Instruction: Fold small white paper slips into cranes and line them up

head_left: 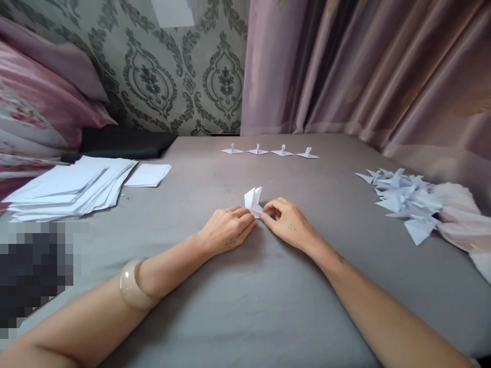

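Observation:
A small folded white paper figure (253, 200) stands on the grey cloth between my hands, its pointed flaps turned upward. My left hand (229, 228) is closed at its lower left side, the fingers bent and the fingertips partly hidden. On the other side, my right hand (287, 220) pinches the lower right edge of the paper between thumb and forefinger. Farther back, several finished-looking folded paper birds (258, 149) sit in a row, wings spread flat and a narrow part sticking up.
A thick stack of white paper (72, 184) and a smaller pile of paper squares (148, 175) lie at the left, near a black folded item (126, 141). At the right, a heap of folded paper pieces (406, 194) rests beside pale fabric (460, 209). Curtains (314, 66) hang behind.

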`<state>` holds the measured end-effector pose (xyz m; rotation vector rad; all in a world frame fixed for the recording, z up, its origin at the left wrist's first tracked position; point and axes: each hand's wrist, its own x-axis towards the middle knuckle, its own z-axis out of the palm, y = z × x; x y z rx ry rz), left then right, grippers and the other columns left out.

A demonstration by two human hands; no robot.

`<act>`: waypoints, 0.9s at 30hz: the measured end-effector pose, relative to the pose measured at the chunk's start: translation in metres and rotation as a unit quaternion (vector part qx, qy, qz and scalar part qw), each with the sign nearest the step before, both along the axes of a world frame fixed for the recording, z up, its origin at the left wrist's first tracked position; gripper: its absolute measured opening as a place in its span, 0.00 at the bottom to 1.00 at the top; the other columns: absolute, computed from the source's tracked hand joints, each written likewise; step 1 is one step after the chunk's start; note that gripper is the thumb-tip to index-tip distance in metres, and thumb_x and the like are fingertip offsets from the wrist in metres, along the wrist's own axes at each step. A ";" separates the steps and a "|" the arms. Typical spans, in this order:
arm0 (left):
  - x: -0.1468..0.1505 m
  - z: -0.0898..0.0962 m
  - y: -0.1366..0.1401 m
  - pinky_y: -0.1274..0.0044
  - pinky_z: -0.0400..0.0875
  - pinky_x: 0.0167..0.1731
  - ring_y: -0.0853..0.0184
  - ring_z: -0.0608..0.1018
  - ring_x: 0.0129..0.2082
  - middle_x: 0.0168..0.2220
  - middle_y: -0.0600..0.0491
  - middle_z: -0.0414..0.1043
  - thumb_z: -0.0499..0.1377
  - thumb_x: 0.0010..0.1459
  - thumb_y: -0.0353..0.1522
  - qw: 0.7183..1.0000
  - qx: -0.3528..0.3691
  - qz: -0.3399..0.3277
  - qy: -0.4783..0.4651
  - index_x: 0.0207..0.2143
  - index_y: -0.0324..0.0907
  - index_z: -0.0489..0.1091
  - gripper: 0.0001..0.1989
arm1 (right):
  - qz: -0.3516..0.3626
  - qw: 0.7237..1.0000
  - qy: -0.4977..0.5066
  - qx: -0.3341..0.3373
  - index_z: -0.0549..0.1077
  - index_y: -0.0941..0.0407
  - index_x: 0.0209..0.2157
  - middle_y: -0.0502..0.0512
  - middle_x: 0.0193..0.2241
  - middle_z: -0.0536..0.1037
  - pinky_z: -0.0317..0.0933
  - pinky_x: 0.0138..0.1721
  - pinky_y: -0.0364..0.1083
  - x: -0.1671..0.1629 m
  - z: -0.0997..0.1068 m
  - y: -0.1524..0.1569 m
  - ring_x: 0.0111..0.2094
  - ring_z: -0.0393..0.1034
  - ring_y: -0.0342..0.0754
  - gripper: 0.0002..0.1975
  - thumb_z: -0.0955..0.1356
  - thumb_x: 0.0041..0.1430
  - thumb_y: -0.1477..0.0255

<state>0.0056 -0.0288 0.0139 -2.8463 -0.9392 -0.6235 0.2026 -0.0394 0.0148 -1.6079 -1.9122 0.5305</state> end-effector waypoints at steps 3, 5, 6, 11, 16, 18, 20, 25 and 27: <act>-0.002 0.001 0.005 0.76 0.68 0.33 0.66 0.73 0.34 0.36 0.48 0.73 0.47 0.65 0.31 0.998 0.041 0.009 -0.046 0.37 0.38 0.71 0.13 | 0.011 1.000 -0.009 0.015 0.74 0.52 0.28 0.50 0.30 0.73 0.59 0.32 0.44 -0.001 -0.002 0.000 0.29 0.67 0.43 0.05 0.67 0.54 0.68; -0.004 0.003 0.009 0.72 0.67 0.40 0.63 0.71 0.40 0.43 0.45 0.72 0.49 0.64 0.29 0.994 0.079 0.014 -0.071 0.43 0.38 0.70 0.12 | 0.023 0.999 -0.014 0.037 0.74 0.52 0.29 0.50 0.30 0.73 0.59 0.32 0.44 -0.002 0.000 -0.001 0.27 0.66 0.43 0.05 0.66 0.55 0.70; -0.005 0.004 0.011 0.70 0.65 0.44 0.61 0.70 0.44 0.47 0.44 0.71 0.49 0.63 0.29 0.993 0.090 0.013 -0.073 0.47 0.38 0.69 0.13 | 0.033 0.998 -0.018 0.051 0.75 0.52 0.29 0.50 0.30 0.73 0.59 0.32 0.44 -0.002 0.001 -0.003 0.27 0.66 0.42 0.05 0.66 0.56 0.71; -0.008 0.007 0.011 0.64 0.54 0.50 0.56 0.63 0.53 0.53 0.48 0.68 0.50 0.63 0.29 0.995 0.024 -0.010 -0.091 0.45 0.45 0.72 0.12 | 0.077 0.991 0.006 0.111 0.75 0.52 0.32 0.52 0.36 0.74 0.59 0.32 0.43 -0.002 0.015 -0.009 0.31 0.68 0.43 0.06 0.65 0.56 0.72; 0.000 0.020 0.001 0.66 0.56 0.49 0.59 0.69 0.46 0.40 0.50 0.75 0.56 0.59 0.37 0.912 -0.276 0.016 -0.303 0.31 0.43 0.75 0.10 | 0.067 0.967 0.243 0.043 0.75 0.53 0.34 0.53 0.33 0.76 0.63 0.38 0.45 0.001 0.031 -0.004 0.36 0.71 0.46 0.09 0.67 0.56 0.63; 0.004 0.026 -0.002 0.70 0.60 0.43 0.62 0.71 0.39 0.34 0.50 0.74 0.58 0.56 0.40 0.792 -0.438 0.043 -0.422 0.29 0.42 0.74 0.11 | 0.030 0.941 0.337 0.014 0.74 0.53 0.39 0.53 0.34 0.78 0.64 0.40 0.46 0.002 0.034 -0.001 0.38 0.72 0.47 0.14 0.67 0.56 0.60; 0.008 0.028 -0.002 0.74 0.60 0.36 0.65 0.71 0.33 0.30 0.51 0.72 0.61 0.52 0.40 0.664 -0.533 0.081 -0.518 0.28 0.41 0.73 0.11 | 0.008 0.927 0.375 0.019 0.74 0.54 0.40 0.53 0.34 0.78 0.65 0.41 0.47 0.003 0.036 -0.001 0.38 0.72 0.47 0.15 0.68 0.55 0.59; 0.009 0.023 0.007 0.77 0.57 0.33 0.68 0.69 0.33 0.31 0.53 0.71 0.65 0.45 0.38 0.547 -0.545 0.135 -0.621 0.27 0.41 0.73 0.10 | 0.017 0.941 0.331 0.067 0.71 0.55 0.34 0.53 0.30 0.78 0.66 0.40 0.47 -0.003 0.036 -0.009 0.35 0.73 0.47 0.12 0.69 0.55 0.60; 0.008 0.020 0.010 0.77 0.57 0.33 0.68 0.69 0.33 0.31 0.54 0.71 0.65 0.44 0.39 0.541 -0.526 0.154 -0.638 0.27 0.42 0.74 0.10 | 0.026 0.949 0.301 0.094 0.69 0.54 0.33 0.52 0.29 0.78 0.66 0.39 0.47 -0.009 0.034 -0.014 0.34 0.73 0.47 0.12 0.70 0.54 0.61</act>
